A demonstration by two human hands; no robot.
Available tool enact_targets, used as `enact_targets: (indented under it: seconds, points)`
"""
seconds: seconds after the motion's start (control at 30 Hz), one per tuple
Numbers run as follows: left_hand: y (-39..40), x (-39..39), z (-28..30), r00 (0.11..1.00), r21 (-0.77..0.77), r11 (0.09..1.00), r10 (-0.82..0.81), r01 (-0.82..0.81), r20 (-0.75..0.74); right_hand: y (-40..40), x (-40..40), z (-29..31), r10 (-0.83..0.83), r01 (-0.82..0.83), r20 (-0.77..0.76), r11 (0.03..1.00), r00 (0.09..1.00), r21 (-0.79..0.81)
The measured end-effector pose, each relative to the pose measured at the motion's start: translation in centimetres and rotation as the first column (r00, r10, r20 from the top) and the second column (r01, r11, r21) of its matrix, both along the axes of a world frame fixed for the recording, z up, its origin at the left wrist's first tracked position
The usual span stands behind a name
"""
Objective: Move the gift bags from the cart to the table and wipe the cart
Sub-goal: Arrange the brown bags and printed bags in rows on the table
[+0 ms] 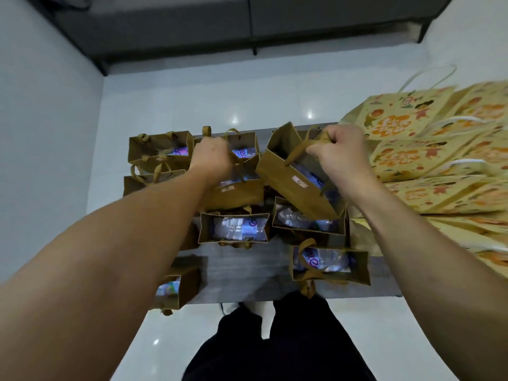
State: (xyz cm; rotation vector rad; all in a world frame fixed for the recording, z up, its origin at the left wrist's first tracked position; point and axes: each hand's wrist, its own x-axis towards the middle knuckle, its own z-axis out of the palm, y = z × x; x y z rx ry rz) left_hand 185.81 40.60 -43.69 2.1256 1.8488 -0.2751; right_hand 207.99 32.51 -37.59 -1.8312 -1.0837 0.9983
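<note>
Several brown paper gift bags with water bottles inside stand on a grey surface [242,268] below me. My left hand [210,158] grips the ribbon handles of one brown bag [239,192] in the middle. My right hand [339,152] grips the handles of another brown bag [291,177], which hangs tilted above the others. More bags stand at the back left [159,152], in the middle [233,228], at the front right [330,266] and at the front left corner [178,287].
A pile of flat yellow printed paper bags [439,160] lies to the right, partly over the grey surface. A dark grey sofa [220,23] stands beyond on the white tiled floor [192,100]. My dark trouser legs [275,339] are at the near edge.
</note>
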Motion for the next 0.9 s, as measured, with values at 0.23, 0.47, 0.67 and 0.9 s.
enact_targets:
  seconds: [0.23,0.47,0.67,0.9]
  points:
    - [-1.4,-2.7,9.0,0.97,0.147,0.981,0.093,-0.128,0.223,-0.7,-2.6,8.5,0.13,-0.141,0.086,0.98,0.988,0.139]
    - [-4.9,-9.1,16.1,0.895,0.274,0.921,0.142,-0.275,0.422,-1.9,-7.3,16.3,0.013,-0.021,0.033,0.965,0.999,0.261]
    - [-7.3,-16.5,20.2,0.722,0.226,0.804,0.322,-0.55,0.613,-2.2,-12.3,19.8,-0.071,0.059,0.025,0.943,0.997,0.328]
    - [-11.1,-22.5,21.6,0.664,0.2,0.752,0.384,-0.628,0.641,-2.4,-16.3,17.6,0.075,-0.139,0.241,0.955,0.968,0.262]
